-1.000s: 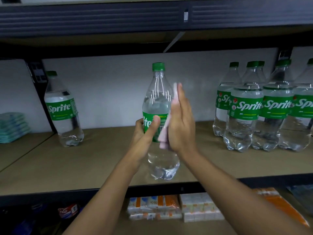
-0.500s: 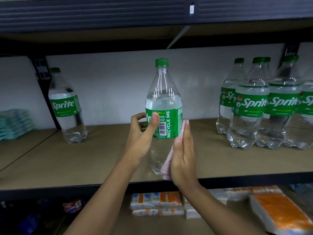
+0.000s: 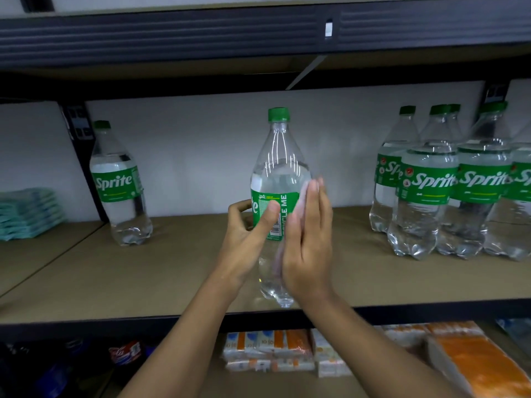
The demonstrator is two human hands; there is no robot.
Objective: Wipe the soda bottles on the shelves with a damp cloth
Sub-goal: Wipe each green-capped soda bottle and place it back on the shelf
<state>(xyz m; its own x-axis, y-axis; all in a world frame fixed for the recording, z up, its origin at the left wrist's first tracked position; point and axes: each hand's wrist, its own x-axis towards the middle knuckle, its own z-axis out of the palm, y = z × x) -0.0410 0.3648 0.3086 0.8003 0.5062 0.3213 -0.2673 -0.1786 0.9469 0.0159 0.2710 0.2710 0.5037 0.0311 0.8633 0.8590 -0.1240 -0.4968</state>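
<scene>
A clear Sprite bottle [image 3: 277, 162] with a green cap and green label is held upright above the front of the brown shelf [image 3: 178, 271]. My left hand [image 3: 248, 239] grips it at the label, thumb across the front. My right hand [image 3: 309, 242] lies flat against the bottle's right side and presses a pale pink cloth [image 3: 304, 193] onto it; most of the cloth is hidden behind the palm. One Sprite bottle [image 3: 119, 185] stands alone at the left. Several more Sprite bottles [image 3: 448, 185] stand grouped at the right.
A stack of teal cloths [image 3: 27, 212] lies on the neighbouring shelf at far left. A dark metal shelf beam [image 3: 201, 33] runs overhead. Below, the lower shelf holds white-and-orange packs [image 3: 273, 351] and an orange package [image 3: 477, 366].
My right hand slid the cloth down the bottle's right side, then back up to label height. My left hand kept its grip; the bottle turned slightly.
</scene>
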